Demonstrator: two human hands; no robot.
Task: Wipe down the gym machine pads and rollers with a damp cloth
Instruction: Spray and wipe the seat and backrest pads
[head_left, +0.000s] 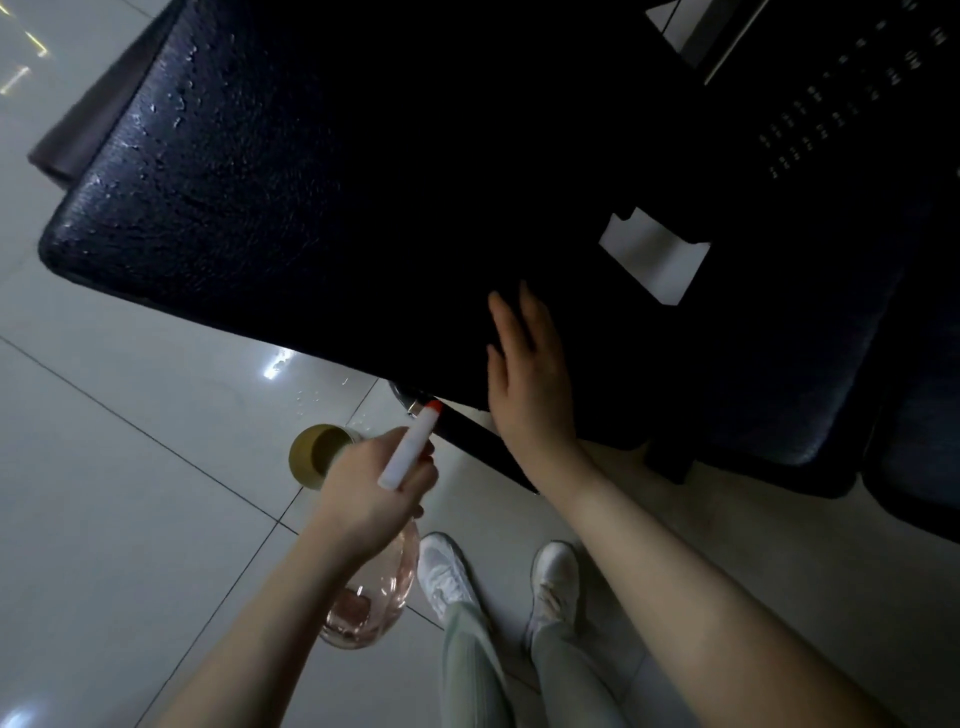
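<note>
A large black padded bench pad (291, 171) fills the upper half of the head view, with water droplets shining on its left part. My left hand (371, 486) grips a spray bottle below the pad's near edge; its white nozzle with a red tip (413, 447) points up toward the pad, and the clear pinkish body (371, 605) hangs below my wrist. My right hand (527, 371) lies flat with straight fingers on the pad's near edge. No cloth is visible.
A round yellowish container (314, 452) stands on the pale tiled floor (130, 467) just left of my left hand. Water spots lie on the tiles near it. My white shoes (447, 569) are below. More dark padded parts (810, 364) and a perforated panel (841, 98) sit at right.
</note>
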